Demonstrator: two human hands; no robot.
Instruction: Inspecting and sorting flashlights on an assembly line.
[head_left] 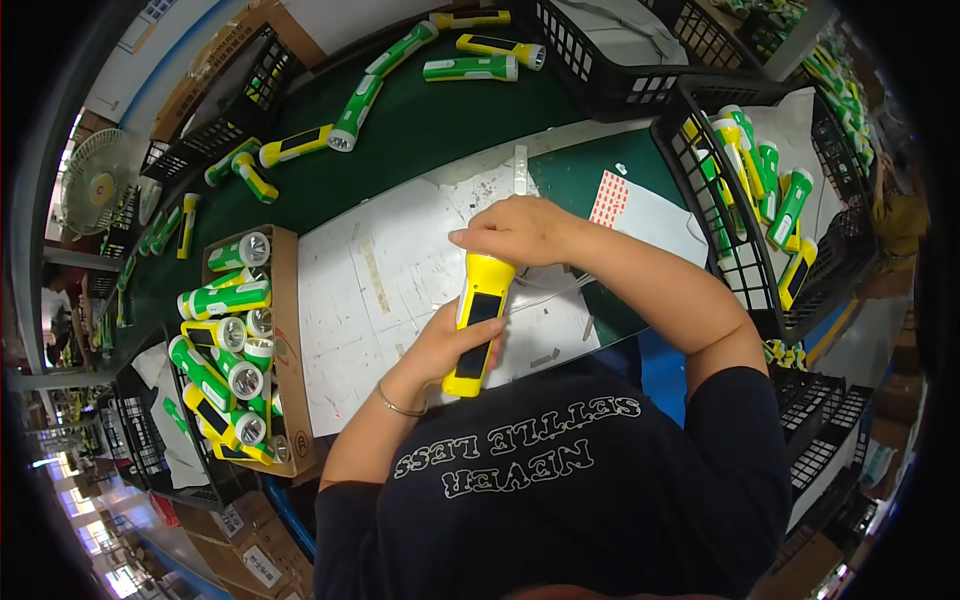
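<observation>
A yellow flashlight (pixel 488 272) with a black panel along its side is held upright-tilted in front of my chest, head end away from me. My left hand (pixel 440 345) wraps round its handle, thumb lying across the black panel. Over the flashlight's head my right hand (pixel 520 230) is closed, its fingers curled round the rim and hiding the lens. Under both hands lies a scuffed white board (pixel 345 330) on the green bench. To the right of my right hand is a sheet of red-and-white stickers (pixel 610 200) on white paper.
At left stands a cardboard box (pixel 288 345) packed with green and yellow flashlights. A black crate (pixel 735 265) at right holds several more. Other flashlights (pixel 470 68) lie along the far side of the green bench (pixel 420 135). Another black crate (pixel 650 88) sits at the back.
</observation>
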